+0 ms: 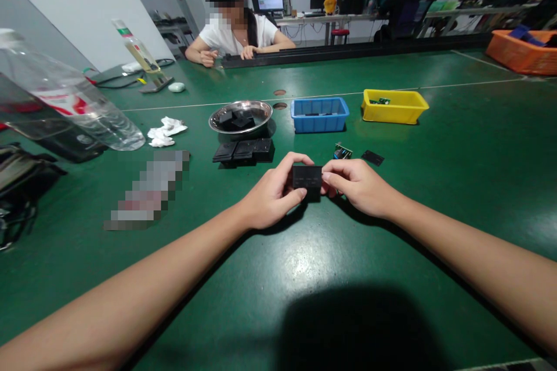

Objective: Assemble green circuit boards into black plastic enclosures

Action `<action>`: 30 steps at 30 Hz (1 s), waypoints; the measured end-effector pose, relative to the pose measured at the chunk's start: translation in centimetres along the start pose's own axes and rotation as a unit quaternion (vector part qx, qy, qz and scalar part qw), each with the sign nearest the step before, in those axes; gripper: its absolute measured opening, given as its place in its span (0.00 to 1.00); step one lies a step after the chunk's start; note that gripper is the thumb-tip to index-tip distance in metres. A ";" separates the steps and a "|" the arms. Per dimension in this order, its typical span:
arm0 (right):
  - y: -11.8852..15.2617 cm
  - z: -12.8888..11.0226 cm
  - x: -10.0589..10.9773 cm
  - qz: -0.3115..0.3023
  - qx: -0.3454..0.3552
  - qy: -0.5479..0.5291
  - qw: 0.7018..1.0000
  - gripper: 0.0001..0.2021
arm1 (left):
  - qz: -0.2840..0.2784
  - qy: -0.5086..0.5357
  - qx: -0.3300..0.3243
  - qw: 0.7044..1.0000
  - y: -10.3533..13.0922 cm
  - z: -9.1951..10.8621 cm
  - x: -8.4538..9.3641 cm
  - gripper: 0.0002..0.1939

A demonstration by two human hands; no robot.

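Observation:
Above the green tabletop, my left hand (pixel 278 194) is closed around a small black plastic box (pixel 307 177), thumb at its lower front and index finger over the back. My right hand (pixel 359 185) is closed too, its thumb and fingertips pinching at the box's right edge. Whether those fingertips hold anything besides the box is hidden. Just beyond the right hand lie a small circuit board with parts on it (pixel 343 152) and a flat black plate (pixel 372 157). A row of several black plastic cases (pixel 243 151) rests to the left of the box, farther back.
Behind the cases stands a metal bowl (pixel 213 122) of black parts, then a blue bin (pixel 319 123) and a yellow bin (pixel 391 115) holding circuit boards. Large bottles (pixel 104 122) and crumpled tissue (pixel 165 132) lie left. An orange basket (pixel 520 58) sits far right. Another person (pixel 243 35) sits opposite.

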State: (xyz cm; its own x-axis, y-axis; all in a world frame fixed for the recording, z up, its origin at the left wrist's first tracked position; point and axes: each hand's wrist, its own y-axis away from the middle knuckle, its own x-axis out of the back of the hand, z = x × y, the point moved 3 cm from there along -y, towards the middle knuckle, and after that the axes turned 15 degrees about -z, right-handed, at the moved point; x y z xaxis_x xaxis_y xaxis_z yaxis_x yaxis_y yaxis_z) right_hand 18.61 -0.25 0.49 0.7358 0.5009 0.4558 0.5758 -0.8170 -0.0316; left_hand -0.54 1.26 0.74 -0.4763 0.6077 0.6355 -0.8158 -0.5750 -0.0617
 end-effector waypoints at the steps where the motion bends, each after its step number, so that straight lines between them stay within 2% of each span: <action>1: 0.0 0.0 0.0 0.000 0.000 0.000 1.000 0.10 | 0.001 -0.001 0.001 1.000 0.0 0.0 0.0 0.20; 12: -0.1 0.0 -0.1 0.000 -0.002 -0.006 1.000 0.12 | 0.000 0.006 -0.011 1.000 0.0 0.2 0.0 0.20; 18: 0.0 0.6 -0.1 0.003 0.019 -0.086 0.996 0.09 | 0.023 0.001 0.009 1.000 0.0 -0.1 -0.2 0.26; 21: 0.0 0.9 -0.3 -0.008 0.039 -0.121 0.992 0.15 | 0.051 -0.019 0.010 0.998 -0.1 0.1 -0.2 0.27; 24: 0.1 0.9 -0.5 -0.023 0.044 -0.123 0.991 0.19 | 0.082 -0.062 -0.001 0.995 -0.1 0.6 0.0 0.21; 30: 0.2 0.6 -0.5 -0.031 0.057 -0.117 0.991 0.23 | 0.094 -0.090 -0.011 0.991 -0.1 0.9 0.2 0.19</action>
State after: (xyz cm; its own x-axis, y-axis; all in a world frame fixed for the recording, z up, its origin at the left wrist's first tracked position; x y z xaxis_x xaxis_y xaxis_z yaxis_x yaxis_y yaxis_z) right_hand 18.56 -0.51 -0.32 0.7520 0.6133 0.2415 0.6499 -0.7512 -0.1158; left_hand -0.24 0.95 1.50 -0.5559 0.3825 0.7380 -0.7266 -0.6549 -0.2078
